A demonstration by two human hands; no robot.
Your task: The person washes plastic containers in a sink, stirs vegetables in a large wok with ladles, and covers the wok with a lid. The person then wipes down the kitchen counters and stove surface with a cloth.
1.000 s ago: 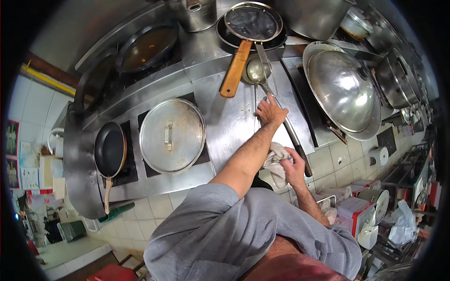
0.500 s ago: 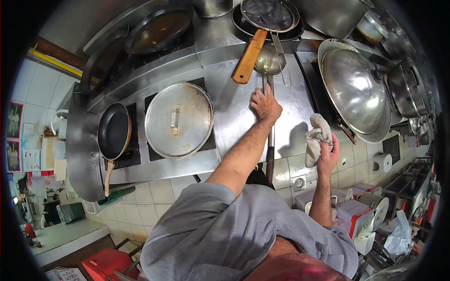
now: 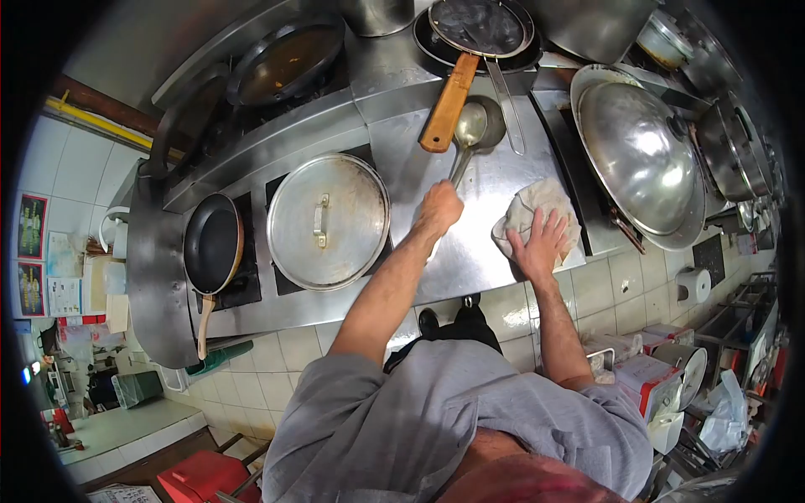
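Observation:
My left hand [image 3: 439, 208] is closed around the handles of a metal ladle [image 3: 471, 126], whose bowl rests on the steel counter [image 3: 402, 180]. With fingers spread, my right hand [image 3: 541, 245] presses a pale cloth [image 3: 543, 201] flat on the counter's right part. Just above the ladle lies a strainer [image 3: 476, 27] with a wooden handle [image 3: 451, 105], set over a dark pan. A round metal lid [image 3: 327, 220] is left of my left hand.
A black frying pan [image 3: 213, 243] sits at the left. On the right stands a wok with a domed lid [image 3: 637, 155]. Dark pans [image 3: 289, 63] are at the back left. A red-edged box [image 3: 650, 381] is at the lower right.
My left hand has closed on the ladle handles and drawn their lower ends leftward. My right hand has moved from holding the bunched cloth in the air to pressing it on the counter.

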